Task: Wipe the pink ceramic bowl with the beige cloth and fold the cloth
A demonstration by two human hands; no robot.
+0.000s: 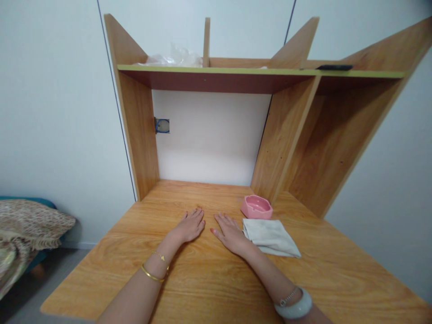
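Both hands rest palm down on the wooden desk (pixel 202 283), a short gap between them. My left hand (pixel 191 226) lies flat with its fingers stretched forward, holding nothing. Flat as well, my right hand (pixel 230 233) has its fingers extended and the thumb pointing left. Just right of it lies a folded pale grey cloth (pixel 272 237), close by the wrist. Behind the cloth sits a pink ashtray (pixel 256 208) with notches in its rim, near the base of the upright divider.
A wooden shelf unit (pixel 283 135) rises from the desk's back. On its upper shelf lie a clear plastic bag (pixel 175 57) and a flat black object (pixel 335 67). An open wall socket box (pixel 163 126) shows at the left. A patterned throw (pixel 30 225) covers a blue seat.
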